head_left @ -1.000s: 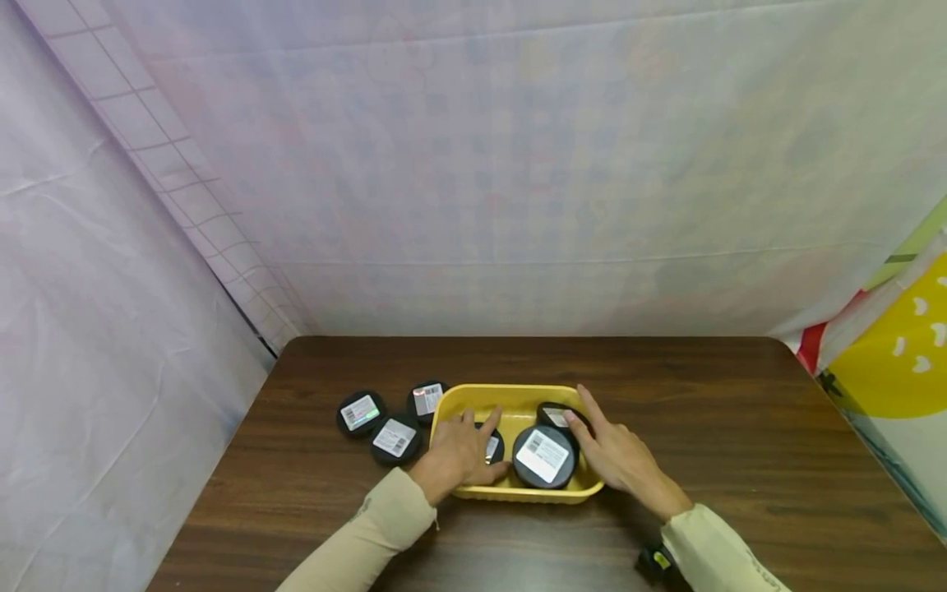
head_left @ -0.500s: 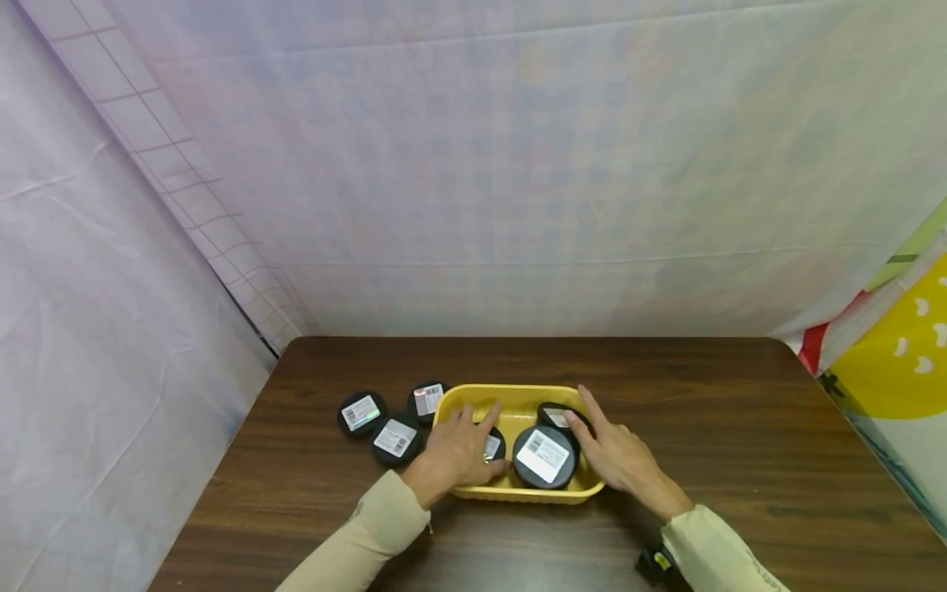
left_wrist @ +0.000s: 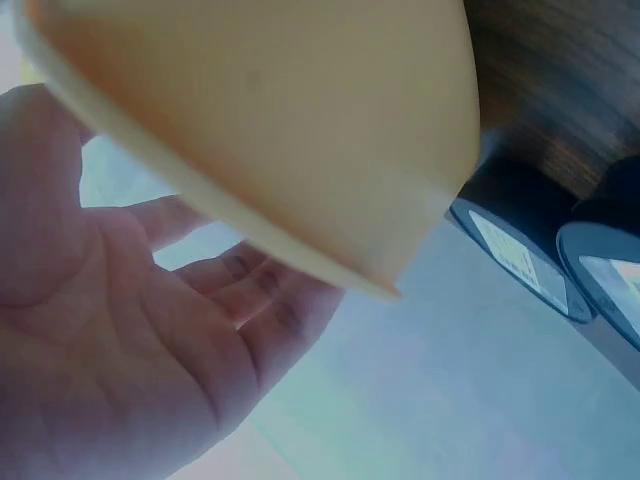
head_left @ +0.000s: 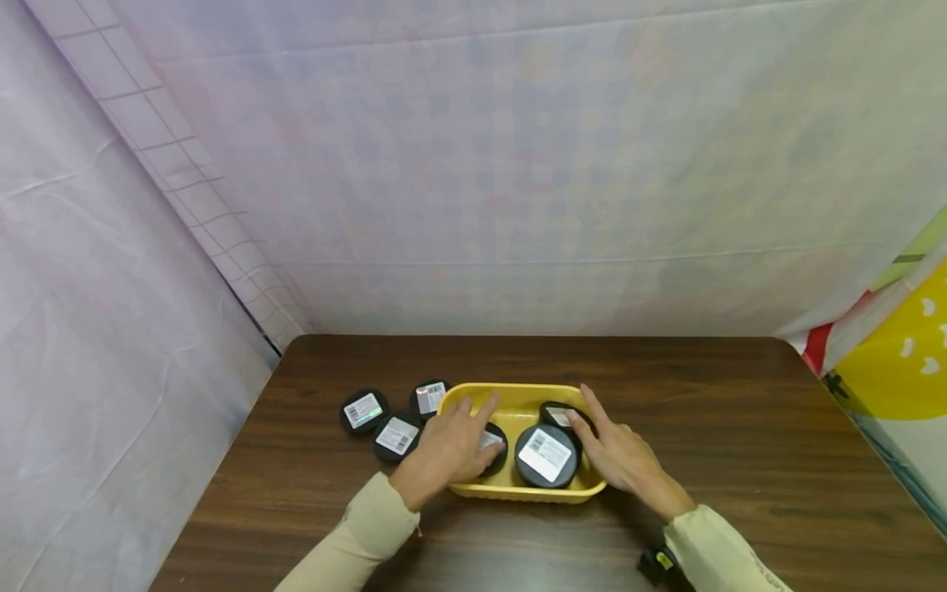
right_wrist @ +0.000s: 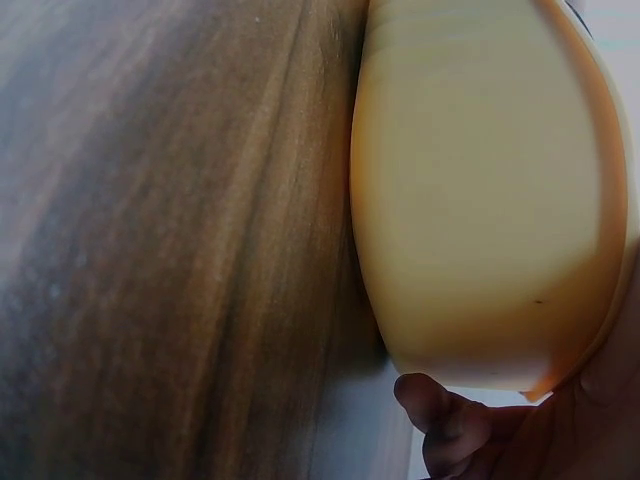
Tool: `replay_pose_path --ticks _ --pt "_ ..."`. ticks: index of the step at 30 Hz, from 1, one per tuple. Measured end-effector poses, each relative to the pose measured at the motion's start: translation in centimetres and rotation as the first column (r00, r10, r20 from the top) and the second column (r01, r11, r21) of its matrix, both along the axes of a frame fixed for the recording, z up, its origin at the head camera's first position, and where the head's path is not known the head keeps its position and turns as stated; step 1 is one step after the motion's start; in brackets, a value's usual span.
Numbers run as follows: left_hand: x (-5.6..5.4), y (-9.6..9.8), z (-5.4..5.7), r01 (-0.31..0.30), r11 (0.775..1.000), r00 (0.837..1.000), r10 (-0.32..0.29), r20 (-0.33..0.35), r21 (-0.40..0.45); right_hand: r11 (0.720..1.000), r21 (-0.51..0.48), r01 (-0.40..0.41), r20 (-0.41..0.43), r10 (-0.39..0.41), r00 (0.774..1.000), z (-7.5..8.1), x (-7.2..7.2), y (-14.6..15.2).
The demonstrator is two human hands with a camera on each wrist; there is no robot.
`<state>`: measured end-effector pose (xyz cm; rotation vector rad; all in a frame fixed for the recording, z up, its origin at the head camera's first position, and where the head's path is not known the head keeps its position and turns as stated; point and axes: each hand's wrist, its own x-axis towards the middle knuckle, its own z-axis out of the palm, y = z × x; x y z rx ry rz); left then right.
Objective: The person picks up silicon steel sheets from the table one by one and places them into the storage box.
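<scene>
A yellow plastic basket point(head_left: 518, 493) stands on the table with several round black discs in it, each with a white barcode label. My left hand point(head_left: 451, 448) reaches over the basket's left end, fingers spread, overlapping a black disc point(head_left: 494, 460) there. In the left wrist view its fingers pass over the basket rim point(left_wrist: 200, 200). My right hand point(head_left: 621, 460) grips the basket's right end, thumb inside by the back disc point(head_left: 555, 411) and the other fingers along the outside. A larger-looking disc point(head_left: 547, 456) lies in front of that one, label up.
Left of the basket, three more labelled black discs lie on the wooden table point(head_left: 703, 395): one at the far left point(head_left: 364, 411), one in front point(head_left: 397, 437), one against the basket point(head_left: 429, 399). A small black object point(head_left: 655, 564) sits by my right sleeve. A pale curtain point(head_left: 518, 205) hangs behind.
My left hand has shifted slightly left and back, its thumb lifting over the left disc, so more of that disc shows. The right hand and basket stay in place.
</scene>
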<state>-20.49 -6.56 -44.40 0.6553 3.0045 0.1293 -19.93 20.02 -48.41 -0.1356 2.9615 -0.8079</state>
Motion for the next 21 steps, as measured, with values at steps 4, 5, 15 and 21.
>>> replay_pose_path --ticks 4,5,15,21 --pt "0.1 -0.4 0.5 0.023 1.0 0.999 -0.023 -0.04 -0.007 1.0 0.0 -0.005 0.004 0.005 1.0 0.0 0.0 0.0" --pt "0.2 -0.4 0.6 0.028 1.0 0.998 -0.029 -0.052 -0.009 1.0 0.0 -0.006 0.003 0.006 1.0 0.1 0.0 0.1" --pt "0.2 -1.5 0.9 0.037 0.998 0.988 -0.029 -0.15 0.048 1.0 0.005 -0.01 0.014 0.01 1.0 0.0 -0.1 0.1" --pt "-0.1 -2.3 0.8 0.027 0.998 0.989 -0.018 -0.145 0.061 1.0 0.006 -0.008 0.016 0.008 1.0 -0.1 -0.1 0.1"
